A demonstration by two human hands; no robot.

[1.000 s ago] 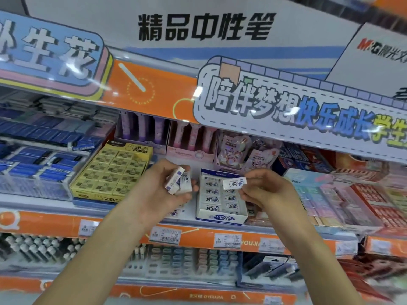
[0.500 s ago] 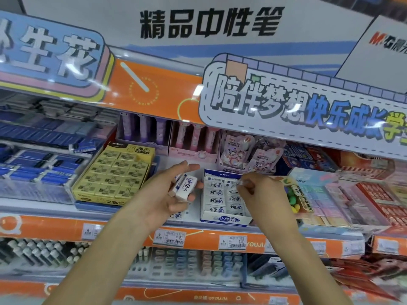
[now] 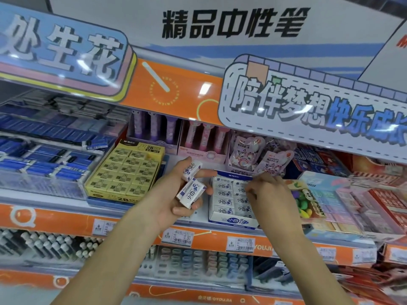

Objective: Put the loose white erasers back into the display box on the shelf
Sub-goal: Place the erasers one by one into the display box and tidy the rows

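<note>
Fingers point(image 3: 253, 191) of your right hand point(image 3: 271, 194) are curled down over the upper right part of the display box point(image 3: 231, 221), pressed close together against the rows inside; whether they pinch an eraser there you cannot tell, because the knuckles hide the tips. Your left hand point(image 3: 176, 194) waits just beside the box, clamped on a small bunch of loose white erasers point(image 3: 191, 192), one raised between thumb and forefinger, the others held lower against the palm. The box sits on the shelf point(image 3: 44, 201) between the yellow eraser tray point(image 3: 125, 172) and a pack of coloured pieces to its right, and its visible rows look nearly full. You seem to be mid-placement at the back of the box. Next, you likely need to seat that spot flat, label up like its neighbours, then pass one eraser across from the left bunch without loosening the rest.
</note>
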